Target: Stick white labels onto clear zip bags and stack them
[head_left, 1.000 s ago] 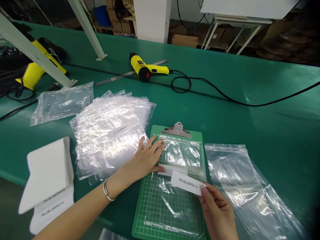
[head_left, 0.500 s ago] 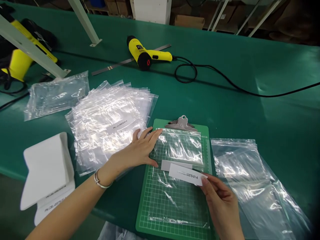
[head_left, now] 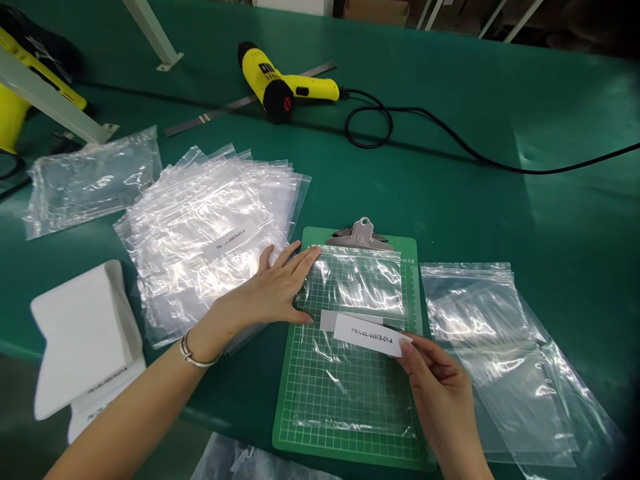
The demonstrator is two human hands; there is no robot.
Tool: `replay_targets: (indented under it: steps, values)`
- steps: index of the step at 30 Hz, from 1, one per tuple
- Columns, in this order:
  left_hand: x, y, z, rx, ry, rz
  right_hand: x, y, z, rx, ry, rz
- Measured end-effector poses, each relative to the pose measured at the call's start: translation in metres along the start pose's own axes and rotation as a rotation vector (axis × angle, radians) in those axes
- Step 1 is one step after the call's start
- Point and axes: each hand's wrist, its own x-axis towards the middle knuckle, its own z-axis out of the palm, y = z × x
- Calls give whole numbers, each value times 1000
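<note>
A clear zip bag [head_left: 357, 347] lies on a green gridded clipboard [head_left: 350, 440] with a metal clip at its top. My left hand [head_left: 273, 293] rests flat on the bag's left edge, fingers spread. My right hand [head_left: 435, 390] pinches the right end of a white printed label [head_left: 370, 335] and holds it just over the middle of the bag, above a grey rectangle.
A fanned pile of labelled clear bags [head_left: 200, 233] lies left of the clipboard, unlabelled bags [head_left: 500, 353] to its right, another bag bundle [head_left: 90, 180] far left. A white label stack [head_left: 85, 340] sits at the near-left edge. A yellow heat gun [head_left: 275, 83] with black cord [head_left: 450, 140] lies behind.
The view has tilted down. My right hand has carried the label slightly up and left over the bag's grey rectangle. My left hand stays pressed on the bag's edge.
</note>
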Motion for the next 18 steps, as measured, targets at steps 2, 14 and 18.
replay_targets:
  steps: [2, 14, 18]
  values:
    - [0, 0, 1, 17, -12, 1, 0, -1, 0, -10, -6, -1]
    - [5, -3, 12, 204, 3, 21, 3, 2, 2, 106, -26, -83]
    - [5, -3, 13, 215, 13, 47, 2, -2, 3, 142, -24, -79]
